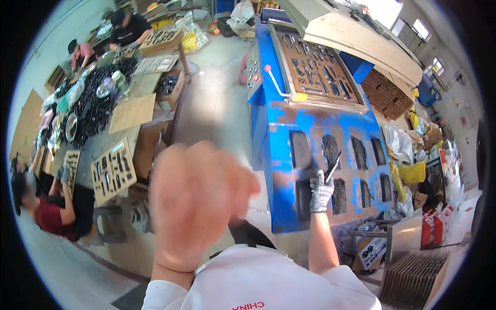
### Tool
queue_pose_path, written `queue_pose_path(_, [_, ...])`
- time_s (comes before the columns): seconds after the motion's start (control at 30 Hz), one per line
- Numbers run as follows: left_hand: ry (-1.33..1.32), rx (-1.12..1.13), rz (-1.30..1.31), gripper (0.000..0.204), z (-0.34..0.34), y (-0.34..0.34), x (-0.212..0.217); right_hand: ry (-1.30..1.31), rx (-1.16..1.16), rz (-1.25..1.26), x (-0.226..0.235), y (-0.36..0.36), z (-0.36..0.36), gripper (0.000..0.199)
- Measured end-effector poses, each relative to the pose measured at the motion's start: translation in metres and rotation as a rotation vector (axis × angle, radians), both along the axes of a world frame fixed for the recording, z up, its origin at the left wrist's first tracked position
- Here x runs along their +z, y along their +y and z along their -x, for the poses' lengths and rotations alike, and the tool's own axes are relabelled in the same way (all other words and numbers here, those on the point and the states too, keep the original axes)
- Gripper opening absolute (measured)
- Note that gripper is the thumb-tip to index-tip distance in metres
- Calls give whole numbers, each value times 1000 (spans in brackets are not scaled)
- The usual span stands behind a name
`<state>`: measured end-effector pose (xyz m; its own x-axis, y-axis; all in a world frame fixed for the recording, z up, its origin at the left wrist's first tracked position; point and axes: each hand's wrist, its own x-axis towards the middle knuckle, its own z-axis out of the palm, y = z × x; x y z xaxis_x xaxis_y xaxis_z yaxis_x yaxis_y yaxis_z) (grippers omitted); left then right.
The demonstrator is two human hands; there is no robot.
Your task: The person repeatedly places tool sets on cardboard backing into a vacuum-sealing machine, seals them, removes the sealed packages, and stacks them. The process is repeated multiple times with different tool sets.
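Note:
My bare left hand (199, 199) is raised close in front of me, smeared by motion. Its fingers look bent, but the blur hides whether they hold anything. My right hand (321, 195) wears a grey-striped knit glove and is closed around a slim dark pointed tool (335, 163), whose exact kind I cannot make out. That hand is over the front of a blue machine (279, 206), among several black rectangular patches (330, 150). Behind them, a framed brown board (318, 67) carries rows of small dark and shiny parts.
A lever with a red knob (268, 68) rises at the machine's left. Overhead hangs a beige machine cover (356, 41). To the left, a worktable (139, 90) bears heaped black parts (98, 101) and a board of parts (113, 171); several people work around it. Stacked brown boards (413, 279) stand front right.

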<state>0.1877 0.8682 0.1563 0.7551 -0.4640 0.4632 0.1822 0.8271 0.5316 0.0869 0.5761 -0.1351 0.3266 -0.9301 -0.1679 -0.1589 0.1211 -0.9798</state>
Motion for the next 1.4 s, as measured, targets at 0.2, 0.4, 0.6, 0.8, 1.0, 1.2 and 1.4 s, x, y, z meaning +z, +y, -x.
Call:
queue_pose_path(0.2, [163,-92,-771,26,-188,-120,-191,-10,-86,62,-38,-12,-25,20])
queue_pose_path(0.4, [532,-24,-722,50,-325,-254,-283,-236,-246,-71,-18,-36,-72,21])
queue_pose_path(0.6, [502,81,-415,38,-364,-359,-212,-166,-221,-177,-21,-99,-165,26])
queue_pose_path(0.8, [386,-124,-401,44,-479,-359,-181,-249,-378,-133,-79,-207,-260,29])
queue_pose_path(1.0, [484,-286,-798,35,-532,-386,-268,457,-231,-236,-80,-297,-293,42])
queue_pose_path(1.2, [418,-830,-972,63,-509,-441,-302,-135,-339,-365,-36,-293,-270,38])
queue_pose_path(1.4, [663,-710,-412,38,-539,-532,-326,-268,-424,-375,-35,-256,-248,33])
